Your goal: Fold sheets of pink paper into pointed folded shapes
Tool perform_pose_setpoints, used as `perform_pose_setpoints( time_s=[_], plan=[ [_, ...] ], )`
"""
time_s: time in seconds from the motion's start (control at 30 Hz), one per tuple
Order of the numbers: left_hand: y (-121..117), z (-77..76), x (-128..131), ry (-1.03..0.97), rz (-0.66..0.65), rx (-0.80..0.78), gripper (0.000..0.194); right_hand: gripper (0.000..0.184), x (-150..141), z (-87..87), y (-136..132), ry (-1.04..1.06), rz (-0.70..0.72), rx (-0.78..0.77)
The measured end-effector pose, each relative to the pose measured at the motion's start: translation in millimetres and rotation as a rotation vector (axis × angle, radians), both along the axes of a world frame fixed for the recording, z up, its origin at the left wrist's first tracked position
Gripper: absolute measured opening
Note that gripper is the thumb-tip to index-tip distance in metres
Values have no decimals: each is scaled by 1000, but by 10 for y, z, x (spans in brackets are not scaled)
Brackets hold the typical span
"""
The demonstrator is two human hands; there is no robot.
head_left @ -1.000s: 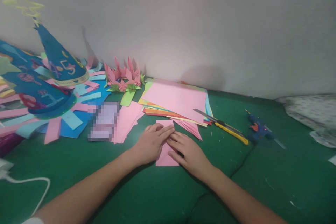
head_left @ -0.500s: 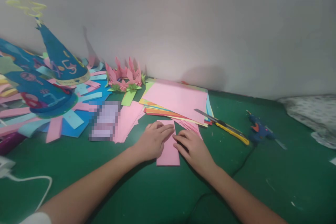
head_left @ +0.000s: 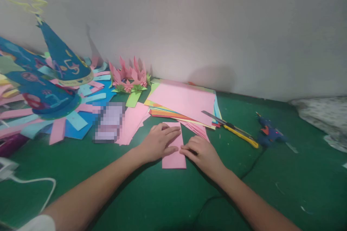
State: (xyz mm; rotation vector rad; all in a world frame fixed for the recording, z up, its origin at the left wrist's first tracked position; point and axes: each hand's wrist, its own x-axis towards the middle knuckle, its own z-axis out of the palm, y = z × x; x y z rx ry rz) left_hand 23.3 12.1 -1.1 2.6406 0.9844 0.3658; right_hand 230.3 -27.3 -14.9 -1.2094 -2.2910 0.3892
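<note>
A folded pink sheet of paper lies upright in front of me on the green table. My left hand rests on its upper left part, fingers stretched out and thumb spread lower down, pressing it flat. At the right edge of the sheet, my right hand has thumb and fingertips pinched together on the fold. Just behind the right hand, more pink paper pieces fan out. Another stack of pink paper pieces sits to the left of my left hand.
Coloured sheets are piled at the wall, with a yellow box cutter on their right corner. Further right lies a blue glue gun with its cord. A pink paper crown, a blurred phone-like rectangle and blue cone hats stand left.
My right hand has slid down along the sheet's right edge, its fingers drawing together into a pinch. The left thumb now reaches out across the paper; the left fingers stay on top.
</note>
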Motion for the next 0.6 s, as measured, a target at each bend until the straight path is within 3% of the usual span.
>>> perform_pose_setpoints(
  time_s=[0.2, 0.43, 0.6],
  plan=[
    [-22, -53, -1, 50, -20, 112, 44, 30, 53, 45, 6, 30, 177, -8],
    [-162, -109, 82, 6, -111, 232, 33, 33, 57, 93, -9, -65, 271, 111],
    [-177, -54, 118, -23, -60, 157, 31, 33, 36, 132, -20, -106, 287, 126]
  ],
)
